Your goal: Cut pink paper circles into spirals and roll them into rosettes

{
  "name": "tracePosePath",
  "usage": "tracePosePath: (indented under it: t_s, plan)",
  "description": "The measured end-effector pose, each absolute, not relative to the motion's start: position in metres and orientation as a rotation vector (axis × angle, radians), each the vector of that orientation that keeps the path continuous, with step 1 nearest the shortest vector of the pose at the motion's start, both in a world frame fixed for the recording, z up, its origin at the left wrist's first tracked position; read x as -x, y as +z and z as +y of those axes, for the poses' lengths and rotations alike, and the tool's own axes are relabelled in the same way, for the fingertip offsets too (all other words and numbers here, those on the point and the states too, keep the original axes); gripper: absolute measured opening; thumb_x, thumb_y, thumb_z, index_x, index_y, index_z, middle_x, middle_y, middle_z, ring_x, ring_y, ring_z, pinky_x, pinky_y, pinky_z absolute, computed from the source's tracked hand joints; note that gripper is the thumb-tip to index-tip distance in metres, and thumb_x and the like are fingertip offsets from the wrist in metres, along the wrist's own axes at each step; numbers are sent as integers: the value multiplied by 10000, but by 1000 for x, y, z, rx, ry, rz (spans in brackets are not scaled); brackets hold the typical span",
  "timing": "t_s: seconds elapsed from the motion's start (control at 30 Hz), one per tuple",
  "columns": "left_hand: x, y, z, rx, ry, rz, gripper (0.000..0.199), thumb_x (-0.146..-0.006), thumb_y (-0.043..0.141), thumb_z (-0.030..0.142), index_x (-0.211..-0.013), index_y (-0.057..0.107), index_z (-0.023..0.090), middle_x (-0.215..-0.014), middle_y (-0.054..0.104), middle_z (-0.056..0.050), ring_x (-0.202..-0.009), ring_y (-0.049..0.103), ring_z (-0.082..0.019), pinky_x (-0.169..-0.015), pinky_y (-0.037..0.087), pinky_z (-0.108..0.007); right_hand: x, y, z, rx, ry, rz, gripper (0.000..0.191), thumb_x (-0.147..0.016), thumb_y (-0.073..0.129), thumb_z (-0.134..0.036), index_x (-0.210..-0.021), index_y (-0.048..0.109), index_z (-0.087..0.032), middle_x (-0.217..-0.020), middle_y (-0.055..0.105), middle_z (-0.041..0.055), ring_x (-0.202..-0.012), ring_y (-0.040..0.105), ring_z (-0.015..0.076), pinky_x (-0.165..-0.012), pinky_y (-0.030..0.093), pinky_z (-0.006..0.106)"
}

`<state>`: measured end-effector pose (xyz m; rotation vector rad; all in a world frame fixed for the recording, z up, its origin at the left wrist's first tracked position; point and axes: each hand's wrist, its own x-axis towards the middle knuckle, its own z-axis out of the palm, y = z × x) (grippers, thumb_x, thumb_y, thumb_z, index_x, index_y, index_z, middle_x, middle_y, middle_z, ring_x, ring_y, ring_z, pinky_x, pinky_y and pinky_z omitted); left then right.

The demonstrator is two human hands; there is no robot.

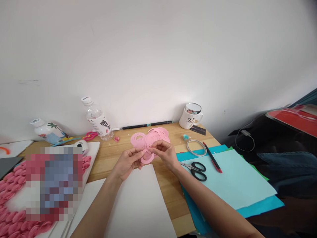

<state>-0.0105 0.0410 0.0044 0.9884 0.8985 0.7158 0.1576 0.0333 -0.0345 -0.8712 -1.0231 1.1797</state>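
Pink-paper handling looks to be at a delicate fingertip stage: the left hand (129, 161) pinches a ring (148, 160), the right hand (165, 154) pinches near its upper edge, piled rings (162, 133) lie just beyond the grip, and the next move calls for light pressure.

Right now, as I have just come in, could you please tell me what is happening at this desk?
A person's left hand and right hand meet over the desk, holding a pink paper ring between their fingers. More pink paper cutouts lie just behind. To the right, black-handled scissors and a roll of tape rest by light blue sheets. A clear bottle and a white mug stand near the wall.
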Motion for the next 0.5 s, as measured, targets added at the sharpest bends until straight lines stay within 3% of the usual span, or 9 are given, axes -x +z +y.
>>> tracePosePath:
  t_s: [0.1,0.23,0.37,0.5]
  plan:
    - [11,5,41,-983,727,901,220,-650,716,330,-750,669,140,-612,578,10,-463,463,-54,-467,390,-198,-158,-35,34,872,1136,-1040,152,-586,762,-269,-669,655,-199,-685,631,-1,-633,568,122,-584,488,247]
    - [12,5,42,-980,734,910,220,-643,720,331,-728,661,137,-616,574,9,-464,456,-53,-471,397,-197,-158,-34,33,928,1146,-1060,168,-633,730,-311,-762,700,-207,-804,692,31,-717,613,157,-666,516,296]
    - [13,5,43,-972,741,900,207,-660,709,327,-722,653,138,-631,567,12,-482,460,-49,-472,396,-184,-158,-33,33,915,1171,-1113,194,-710,665,-336,-856,705,-216,-852,706,36,-751,632,161,-727,516,315]
    - [14,4,43,-966,742,923,203,-661,708,322,-754,669,146,-631,571,16,-493,468,-47,-488,401,-183,-158,-33,33,889,1175,-1100,165,-708,671,-315,-832,688,-208,-847,699,33,-746,627,155,-726,515,312]
